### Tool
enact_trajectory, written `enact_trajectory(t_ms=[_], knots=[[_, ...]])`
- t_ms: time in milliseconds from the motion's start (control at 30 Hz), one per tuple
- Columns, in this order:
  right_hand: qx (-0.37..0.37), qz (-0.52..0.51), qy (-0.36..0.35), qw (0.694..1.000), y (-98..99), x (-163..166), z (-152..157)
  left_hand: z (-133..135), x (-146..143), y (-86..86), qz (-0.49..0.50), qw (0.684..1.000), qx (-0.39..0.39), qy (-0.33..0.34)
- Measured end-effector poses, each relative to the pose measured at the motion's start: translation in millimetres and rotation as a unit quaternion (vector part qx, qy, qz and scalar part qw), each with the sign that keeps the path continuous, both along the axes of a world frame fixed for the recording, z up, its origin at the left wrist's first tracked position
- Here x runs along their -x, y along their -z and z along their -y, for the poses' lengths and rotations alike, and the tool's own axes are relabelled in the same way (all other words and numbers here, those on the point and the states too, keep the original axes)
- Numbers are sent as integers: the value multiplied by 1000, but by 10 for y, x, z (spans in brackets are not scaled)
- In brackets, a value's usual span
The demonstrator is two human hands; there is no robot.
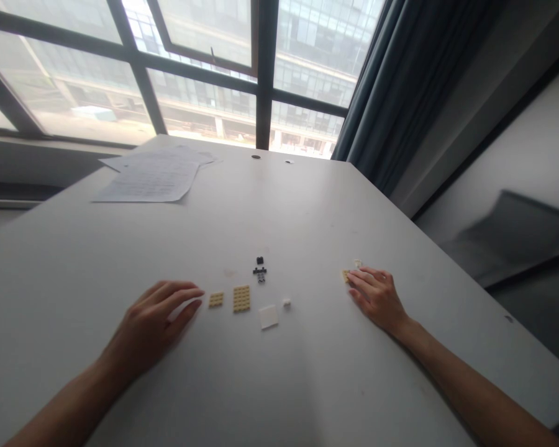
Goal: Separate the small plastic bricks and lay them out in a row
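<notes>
My left hand hovers or rests at the left, its fingers apart and holding nothing, just beside a small tan studded plate. A larger tan studded plate lies to the right of that. My right hand reaches over another tan piece, its fingertips on or right by it and partly hiding it. Some small whitish pieces lie just beyond those fingers. Between the hands are a black brick, dark and grey small parts, a flat white square tile and a small white piece.
Printed papers lie at the far left of the white table. Two small cable holes show near its far edge. Beyond stand a large window and, at right, a dark curtain. A blurred chair is at the right.
</notes>
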State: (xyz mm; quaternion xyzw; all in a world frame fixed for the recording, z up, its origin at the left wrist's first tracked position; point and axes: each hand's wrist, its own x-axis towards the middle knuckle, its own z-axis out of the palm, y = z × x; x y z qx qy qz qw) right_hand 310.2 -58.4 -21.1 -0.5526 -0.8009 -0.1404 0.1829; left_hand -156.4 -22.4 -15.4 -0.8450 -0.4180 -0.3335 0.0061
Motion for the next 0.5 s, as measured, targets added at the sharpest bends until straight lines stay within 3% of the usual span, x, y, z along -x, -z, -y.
enact_trajectory(t_ms=[500], knots=[[-7, -11, -30, 999, -11, 102, -27, 13, -17, -19, -16, 1000, -2, -2]])
